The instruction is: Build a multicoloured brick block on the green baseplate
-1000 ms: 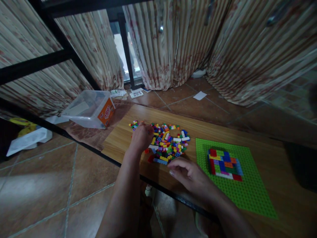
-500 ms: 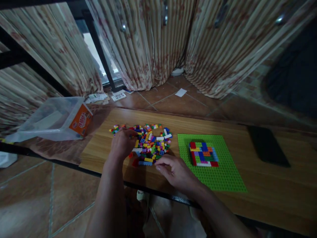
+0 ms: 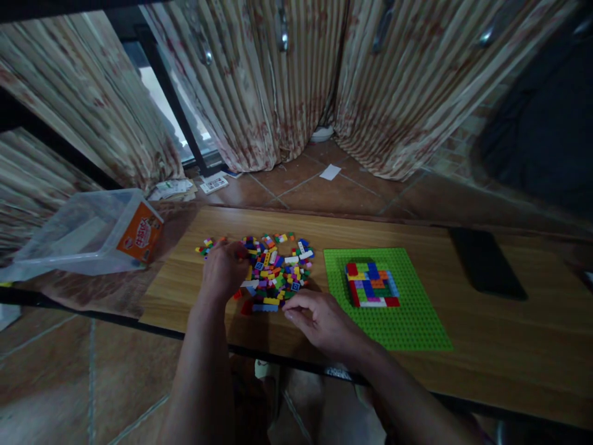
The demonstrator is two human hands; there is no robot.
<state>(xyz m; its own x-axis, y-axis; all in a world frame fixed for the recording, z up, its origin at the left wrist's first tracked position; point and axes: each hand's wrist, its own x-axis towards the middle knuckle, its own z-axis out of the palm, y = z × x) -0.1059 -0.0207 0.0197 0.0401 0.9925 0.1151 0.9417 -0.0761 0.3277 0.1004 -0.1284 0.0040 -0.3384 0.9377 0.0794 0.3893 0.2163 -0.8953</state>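
Here the left hand (image 3: 223, 272) rests knuckles-up on the left side of the pile of small bricks (image 3: 273, 272), fingers curled down into it, so whether its grip has closed on a piece cannot be told. The right hand (image 3: 319, 318) lies on the counter (image 3: 486, 346) at the pile's near edge, fingertips drawn loosely together just beside a blue brick and a red one; nothing shows between them, though the view is dim. The bricks lie loose and spread flat, which keeps every colour in sight. Just right of the pile sits the green baseplate (image 3: 417, 327), carrying a low block of joined bricks (image 3: 371, 284), near both hands. A clear plastic tub (image 3: 88, 232) stands well off to the left, and a dark phone (image 3: 486, 262) lies to the right.
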